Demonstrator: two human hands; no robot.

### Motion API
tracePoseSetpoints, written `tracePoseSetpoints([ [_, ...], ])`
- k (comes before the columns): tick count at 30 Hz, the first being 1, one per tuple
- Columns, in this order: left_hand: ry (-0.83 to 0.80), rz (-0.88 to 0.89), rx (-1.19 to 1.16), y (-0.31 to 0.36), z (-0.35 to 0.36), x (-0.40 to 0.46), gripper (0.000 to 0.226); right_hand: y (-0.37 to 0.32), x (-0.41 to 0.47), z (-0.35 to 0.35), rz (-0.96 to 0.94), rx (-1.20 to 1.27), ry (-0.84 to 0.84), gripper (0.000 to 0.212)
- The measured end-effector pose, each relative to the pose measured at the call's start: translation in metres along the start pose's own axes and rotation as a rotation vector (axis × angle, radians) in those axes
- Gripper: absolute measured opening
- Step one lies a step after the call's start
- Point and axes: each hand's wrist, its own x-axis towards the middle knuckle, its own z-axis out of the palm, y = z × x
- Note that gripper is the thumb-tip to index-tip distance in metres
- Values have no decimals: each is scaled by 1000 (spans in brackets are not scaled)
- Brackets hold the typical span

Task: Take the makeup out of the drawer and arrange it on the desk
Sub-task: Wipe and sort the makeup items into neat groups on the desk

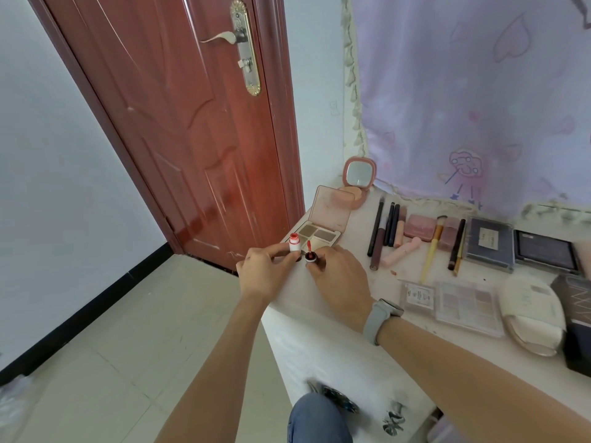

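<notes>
The lip gloss is apart in two pieces just in front of the open brow palette [316, 233], at the table's [323, 340] near-left corner. The left hand [267, 271] pinches the small white tube [294, 245], red at its open neck, upright between thumb and fingertips. The right hand [340, 279] grips the dark cap [310, 257] with its red wand [309, 245] pointing up, just beside the tube.

To finish well, my judgement is that the wand should be turned over, fed straight down into the neck and the cap twisted snug while the tube is kept upright (a tilted tube or a grazed rim would smear red on fingers or the pale tabletop). Then it wants a spot right of the palette, by the row of pencils and tubes [388, 231].

Both forearms reach forward from below, wrists slightly bent inward so the hands nearly touch; the right wrist wears a grey watch [382, 316]. The drawer itself is not in view.
</notes>
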Motion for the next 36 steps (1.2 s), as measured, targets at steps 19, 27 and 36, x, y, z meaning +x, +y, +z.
tracePoseSetpoints([
  [19, -24, -5, 66, -5, 1, 1, 22, 1, 0, -1, -30, -82, 20, 27],
  [27, -33, 33, 63, -5, 0, -2, 20, -1, 2, -1, -26, -82, -7, 30],
  [36, -33, 64, 59, -10, -2, -4, 18, -1, 1, -2, -46, -100, 1, 31],
])
